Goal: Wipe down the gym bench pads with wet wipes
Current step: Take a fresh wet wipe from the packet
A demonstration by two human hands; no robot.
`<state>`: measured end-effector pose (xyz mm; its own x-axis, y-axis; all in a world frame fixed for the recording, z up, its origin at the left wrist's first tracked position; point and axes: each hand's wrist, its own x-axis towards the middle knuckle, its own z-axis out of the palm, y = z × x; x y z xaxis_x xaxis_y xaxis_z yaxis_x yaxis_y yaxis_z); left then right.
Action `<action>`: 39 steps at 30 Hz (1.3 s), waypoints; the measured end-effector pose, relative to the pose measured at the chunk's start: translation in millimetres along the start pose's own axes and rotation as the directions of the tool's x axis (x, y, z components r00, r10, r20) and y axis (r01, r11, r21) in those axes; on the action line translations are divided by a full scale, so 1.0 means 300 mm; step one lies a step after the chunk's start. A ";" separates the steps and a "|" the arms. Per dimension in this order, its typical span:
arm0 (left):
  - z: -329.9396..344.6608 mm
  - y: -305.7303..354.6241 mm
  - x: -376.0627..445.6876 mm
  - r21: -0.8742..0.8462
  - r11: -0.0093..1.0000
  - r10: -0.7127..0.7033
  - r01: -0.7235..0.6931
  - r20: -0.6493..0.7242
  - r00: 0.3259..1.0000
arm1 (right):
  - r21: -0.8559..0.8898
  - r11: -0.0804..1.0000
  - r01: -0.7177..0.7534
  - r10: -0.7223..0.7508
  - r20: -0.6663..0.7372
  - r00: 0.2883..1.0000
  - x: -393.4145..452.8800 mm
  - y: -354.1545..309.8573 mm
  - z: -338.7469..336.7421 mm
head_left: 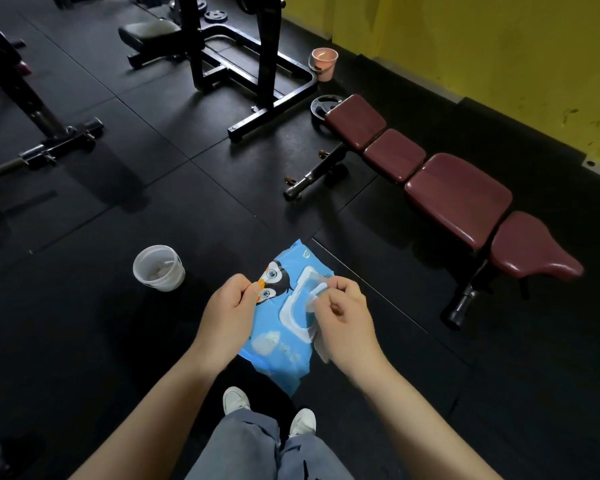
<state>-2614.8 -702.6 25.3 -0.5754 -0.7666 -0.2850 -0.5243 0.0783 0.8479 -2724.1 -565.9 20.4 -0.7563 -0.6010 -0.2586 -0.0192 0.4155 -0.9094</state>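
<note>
Your left hand [230,311] is closed on the left edge of the wipe pack [280,320], thumb and fingers curled and pinching the blue film near the penguin picture. Your right hand [343,318] pinches the clear flap [314,289] over the white opening with thumb and forefinger; the other fingers are curled in. A bit of white wipe [323,349] shows under this hand, at the right edge of the pack.

The pack is held in the air in front of you, above your shoes [236,400]. Its long axis runs from near you, low, up and away, a little tilted to the right.

The bench [458,195] stands to your right, near the yellow wall [499,46], its four dark red pads in a row from far left to near right. A white bucket [158,268] stands on the floor to your left, well apart from the bench.
</note>
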 end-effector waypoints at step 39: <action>-0.122 -0.037 0.055 -0.279 0.956 -0.118 0.086 -0.098 0.988 | -0.387 0.828 0.405 -0.187 0.490 0.852 0.038 -0.033 0.029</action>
<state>-2595.5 -739.4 27.5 -0.4453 -0.8293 -0.3375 -0.3756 -0.1692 0.9112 -2726.9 -582.9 23.7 -0.3202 -0.9239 -0.2093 -0.5756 0.3652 -0.7316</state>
